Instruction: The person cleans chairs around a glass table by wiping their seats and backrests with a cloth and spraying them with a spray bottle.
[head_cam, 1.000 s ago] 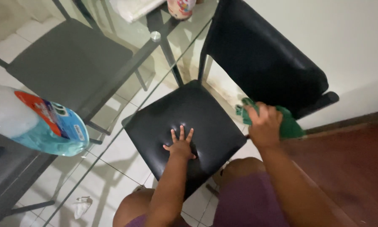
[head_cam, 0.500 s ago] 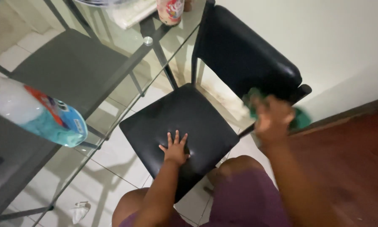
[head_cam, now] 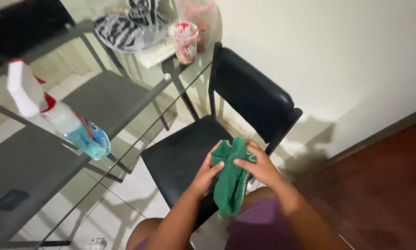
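Left hand (head_cam: 208, 170) curled around one side of a green cloth (head_cam: 231, 178), fingers bent and pressed into the fabric. Right hand (head_cam: 258, 166) closed on the other side of the same cloth, fingertips (head_cam: 239, 161) digging into its upper fold. Soft, terry-like weave, bunched thick between the two hands, loose end drooping down toward the lap. Held just above the front edge of a black chair (head_cam: 189, 157): padded seat of smooth, slightly glossy leather-like material, rectangular padded back to match, thin dark metal frame. Below the forearms, purple shorts (head_cam: 263, 229) over bent knees. To the left, a glass table (head_cam: 41, 166), clear top on a slim dark metal frame, pale floor tiles visible through it. On that glass, a translucent plastic spray bottle (head_cam: 69, 125) with white trigger head, red collar and blue liquid, lying tilted. Farther off on the table, a red-and-white patterned cup (head_cam: 184, 40) and a striped dish (head_cam: 120, 28). Behind the chair, a plain cream wall (head_cam: 337, 65), smooth and matte; at right, reddish-brown floor (head_cam: 383, 185).
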